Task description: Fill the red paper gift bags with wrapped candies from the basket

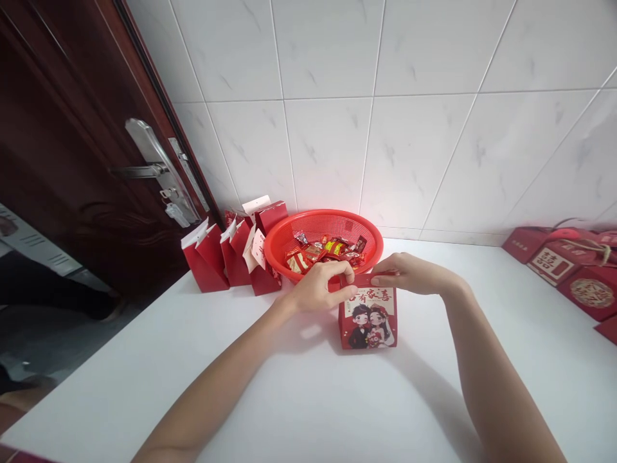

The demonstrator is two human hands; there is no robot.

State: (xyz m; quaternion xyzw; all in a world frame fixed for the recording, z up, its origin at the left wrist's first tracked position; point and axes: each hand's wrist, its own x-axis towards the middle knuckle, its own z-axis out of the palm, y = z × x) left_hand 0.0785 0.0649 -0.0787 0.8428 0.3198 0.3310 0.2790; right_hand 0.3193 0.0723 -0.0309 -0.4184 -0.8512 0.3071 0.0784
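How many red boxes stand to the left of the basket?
4 I can make out: the leftmost box, the middle box, the box against the basket and the back box. More may be hidden behind them.

Behind the worktop (144, 360), a wall (332, 148) of pale, grey-veined tiles. At left, a dark red-brown door (72, 96) with a silver handle (137, 172), keys (177, 212) hanging below. Past the worktop's left edge, a person's dark-clothed leg (48, 283) above grey floor (38, 341).
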